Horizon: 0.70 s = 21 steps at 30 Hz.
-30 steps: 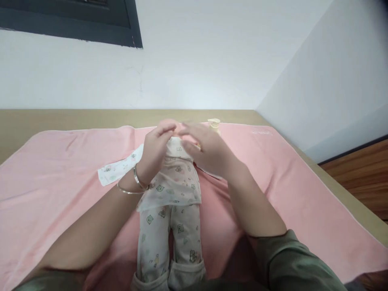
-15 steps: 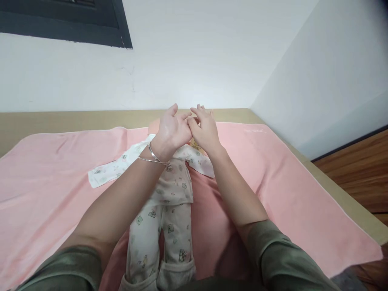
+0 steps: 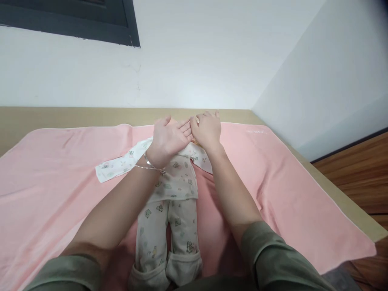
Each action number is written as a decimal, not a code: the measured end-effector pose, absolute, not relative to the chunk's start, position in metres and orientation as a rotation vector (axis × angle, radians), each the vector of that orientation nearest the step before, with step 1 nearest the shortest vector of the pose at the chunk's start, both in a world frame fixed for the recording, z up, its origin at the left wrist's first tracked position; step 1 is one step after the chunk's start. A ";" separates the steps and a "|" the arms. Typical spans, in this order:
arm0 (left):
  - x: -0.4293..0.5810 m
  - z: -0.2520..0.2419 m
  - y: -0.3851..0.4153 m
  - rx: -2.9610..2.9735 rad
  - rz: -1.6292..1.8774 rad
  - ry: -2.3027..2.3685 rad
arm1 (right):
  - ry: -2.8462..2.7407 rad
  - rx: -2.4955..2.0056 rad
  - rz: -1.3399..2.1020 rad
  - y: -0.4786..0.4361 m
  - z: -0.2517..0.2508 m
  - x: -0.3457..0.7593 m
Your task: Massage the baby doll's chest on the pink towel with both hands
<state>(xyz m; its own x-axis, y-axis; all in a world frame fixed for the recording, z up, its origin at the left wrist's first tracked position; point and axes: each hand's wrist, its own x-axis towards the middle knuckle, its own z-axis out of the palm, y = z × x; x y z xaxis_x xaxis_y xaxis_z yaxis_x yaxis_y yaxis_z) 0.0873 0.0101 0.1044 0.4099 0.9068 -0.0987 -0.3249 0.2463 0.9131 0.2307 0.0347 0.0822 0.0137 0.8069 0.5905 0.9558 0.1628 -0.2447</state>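
Note:
Held palm up, my left hand [image 3: 169, 136] has its fingers stretched out and grips nothing; two silver bracelets [image 3: 149, 161] circle that wrist. My right hand [image 3: 207, 129] is beside it, back upward and fingers extended, its thumb side touching the left fingertips. Below both hands lies a white printed long-sleeved baby top [image 3: 178, 178], with matching baby trousers [image 3: 182, 222] laid out beneath its hem. One sleeve spreads left, the other right. A small orange-yellow patch [image 3: 196, 142] shows at the neck end; my hands hide most of that area.
A pink blanket [image 3: 287, 194] with a pale edge is spread under the clothes, slightly wrinkled. The light wood tabletop [image 3: 75, 116] shows at the back and right. White walls meet behind; a dark frame [image 3: 121, 34] is upper left, brown wood panelling [image 3: 360, 173] right.
My right hand has turned further palm down, its thumb moving along the left fingers. My left hand has shifted slightly left and lower. The view has moved a little; the clothes look unchanged.

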 end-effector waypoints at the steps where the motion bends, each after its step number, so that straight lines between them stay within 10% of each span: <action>1: 0.080 0.105 0.004 0.983 0.958 0.735 | -1.797 -1.699 -0.330 0.036 0.082 0.228; 21: 0.025 0.164 -0.066 1.300 1.018 0.971 | -1.886 -1.474 0.076 -0.013 0.109 0.212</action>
<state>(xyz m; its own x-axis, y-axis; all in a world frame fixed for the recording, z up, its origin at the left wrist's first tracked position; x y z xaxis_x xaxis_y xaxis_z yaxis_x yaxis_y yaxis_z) 0.0247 -0.0656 0.1644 0.2781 0.9605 0.0053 -0.0402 0.0061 0.9992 0.2116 -0.0134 0.1094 -0.0770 0.8619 0.5012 0.8188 0.3414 -0.4615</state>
